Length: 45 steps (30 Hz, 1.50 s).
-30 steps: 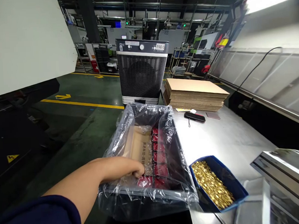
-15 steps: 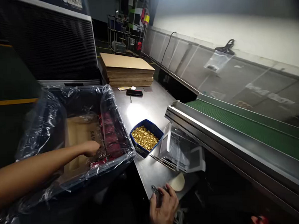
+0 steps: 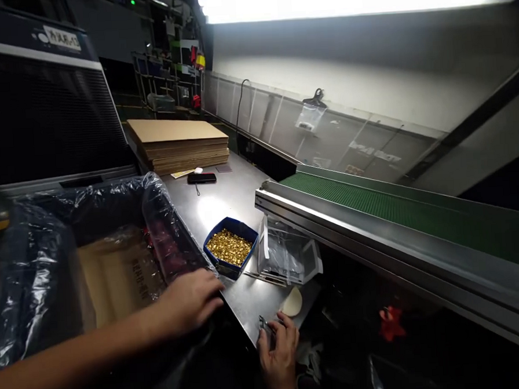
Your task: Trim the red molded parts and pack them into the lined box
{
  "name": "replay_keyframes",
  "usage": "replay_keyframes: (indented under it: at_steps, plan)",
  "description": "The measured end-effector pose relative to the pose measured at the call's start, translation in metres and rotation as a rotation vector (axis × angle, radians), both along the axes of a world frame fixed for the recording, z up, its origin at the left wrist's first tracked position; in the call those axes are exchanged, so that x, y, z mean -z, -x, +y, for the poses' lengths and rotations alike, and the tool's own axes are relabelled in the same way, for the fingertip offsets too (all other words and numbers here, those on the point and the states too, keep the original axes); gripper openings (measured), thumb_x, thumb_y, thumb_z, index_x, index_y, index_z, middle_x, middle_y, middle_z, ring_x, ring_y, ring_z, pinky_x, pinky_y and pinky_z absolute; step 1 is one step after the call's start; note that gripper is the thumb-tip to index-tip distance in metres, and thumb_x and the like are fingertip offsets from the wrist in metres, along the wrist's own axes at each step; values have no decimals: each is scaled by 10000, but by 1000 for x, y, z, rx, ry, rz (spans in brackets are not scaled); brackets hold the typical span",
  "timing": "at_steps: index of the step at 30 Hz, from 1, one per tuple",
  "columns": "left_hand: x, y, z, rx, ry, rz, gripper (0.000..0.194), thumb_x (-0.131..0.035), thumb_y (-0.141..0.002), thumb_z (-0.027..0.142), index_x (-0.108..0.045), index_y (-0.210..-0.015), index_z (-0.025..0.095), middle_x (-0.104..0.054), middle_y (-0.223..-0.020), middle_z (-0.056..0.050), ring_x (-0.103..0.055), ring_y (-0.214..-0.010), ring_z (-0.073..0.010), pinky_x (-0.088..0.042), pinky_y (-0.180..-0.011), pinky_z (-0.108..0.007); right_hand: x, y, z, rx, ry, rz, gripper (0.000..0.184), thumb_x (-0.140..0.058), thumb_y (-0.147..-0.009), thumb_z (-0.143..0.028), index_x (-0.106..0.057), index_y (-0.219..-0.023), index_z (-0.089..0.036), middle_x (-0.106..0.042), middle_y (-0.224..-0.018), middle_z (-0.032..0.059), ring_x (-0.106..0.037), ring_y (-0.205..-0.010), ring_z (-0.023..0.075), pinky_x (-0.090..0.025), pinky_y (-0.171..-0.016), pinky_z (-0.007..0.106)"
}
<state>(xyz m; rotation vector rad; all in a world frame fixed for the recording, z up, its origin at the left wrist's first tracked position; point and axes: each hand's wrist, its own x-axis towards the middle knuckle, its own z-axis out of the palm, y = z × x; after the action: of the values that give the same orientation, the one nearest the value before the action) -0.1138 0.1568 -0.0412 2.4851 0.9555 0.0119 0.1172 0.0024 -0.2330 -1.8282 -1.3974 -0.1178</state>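
My left hand, blurred by motion, hovers at the right edge of the plastic-lined crate. Its thumb is apart from the fingers and nothing shows between them. Red packets and a brown cardboard piece with dark print lie inside the crate. At the table's near corner, my right hand has its fingers closed around a small dark tool with a shiny metal tip; its exact kind is unclear. A cream rounded pad lies just beyond those fingers. The blue bin holds many small gold-coloured metal pieces.
A green conveyor belt with a metal side rail runs along the right. Clear plastic bags lie below its end. Stacked cardboard sheets and a phone are at the table's back. A red star-shaped knob shows lower right.
My left hand has come out of the crate and moved right to its edge. My right hand stays at the table corner with the tool. The view has turned right and up.
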Motion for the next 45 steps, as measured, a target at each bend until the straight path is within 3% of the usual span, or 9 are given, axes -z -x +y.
replay_keyframes:
  at_steps: [4, 8, 16, 21, 25, 31, 36, 41, 45]
  plan:
    - [31, -56, -39, 188, 92, 104, 444, -559, -908, 413, -644, -1281, 186, -717, -1096, -184, -680, -1033, -387, -560, -887, -486, -1, -5, 11, 142, 4, 51, 247, -585, -932, -381, -646, -1043, -169, -553, -1197, 149, -508, -1137, 319, -428, -960, 477]
    - [68, -93, -48, 186, 102, 268, 891, -682, -844, 481, -324, -1525, 29, -691, -1097, -316, -680, -1028, -471, -558, -868, -572, -8, -7, 18, 264, 90, 84, 223, -617, -896, -375, -687, -1008, -195, -577, -1170, 143, -499, -1089, 359, -398, -897, 509]
    - [96, -96, -107, 237, 144, 357, 1163, -833, -735, 491, -146, -1576, 76, -720, -1062, -275, -700, -950, -475, -567, -844, -592, -21, -20, 12, 219, 216, 120, 189, -618, -870, -272, -706, -1029, -218, -586, -1163, 124, -533, -1097, 331, -407, -911, 480]
    - [125, -96, -140, 198, 164, 201, 840, -687, -867, 309, -253, -1568, 153, -711, -1178, -171, -690, -1050, -372, -560, -934, -488, -27, -25, 11, 159, 255, 137, 203, -608, -886, -254, -707, -1054, -198, -576, -1157, 131, -539, -1101, 319, -399, -949, 487]
    - [141, -96, -146, 70, 131, 13, 362, -444, -981, 174, -607, -1294, 252, -703, -1159, -41, -663, -1069, -211, -500, -954, -290, -38, -28, 9, 99, 276, 155, 196, -622, -882, -238, -701, -1060, -218, -577, -1151, 113, -544, -1113, 300, -397, -956, 469]
    - [163, -110, -164, -98, 238, -11, 136, -586, -924, 224, -718, -957, 234, -737, -962, 5, -683, -909, -162, -485, -798, -243, -53, -42, 9, -9, 275, 231, 221, -702, -830, -220, -702, -1051, -227, -606, -1098, 68, -599, -1068, 257, -425, -943, 432]
    - [181, -119, -169, -201, 308, 116, 353, -499, -998, 408, -693, -885, 136, -715, -851, -63, -675, -817, -196, -516, -760, -335, -54, -56, 6, 9, 195, 377, 222, -623, -913, -280, -651, -1107, -176, -612, -1092, 54, -630, -901, 173, -514, -868, 371]
    - [179, -107, -167, -60, 331, 181, 446, -710, -843, 219, -595, -1270, 166, -694, -1099, -65, -650, -1021, -208, -517, -907, -357, -40, -72, -13, 113, 130, 510, 193, -600, -946, -322, -653, -1040, -162, -627, -1045, 45, -620, -884, 161, -534, -884, 378]
    - [159, -93, -162, 97, 296, 285, 192, -624, -912, 320, -742, -966, 179, -733, -998, -72, -686, -976, -246, -532, -851, -349, -13, -94, -53, 225, 167, 610, 151, -636, -930, -299, -678, -987, -166, -662, -992, 32, -633, -926, 173, -521, -924, 398]
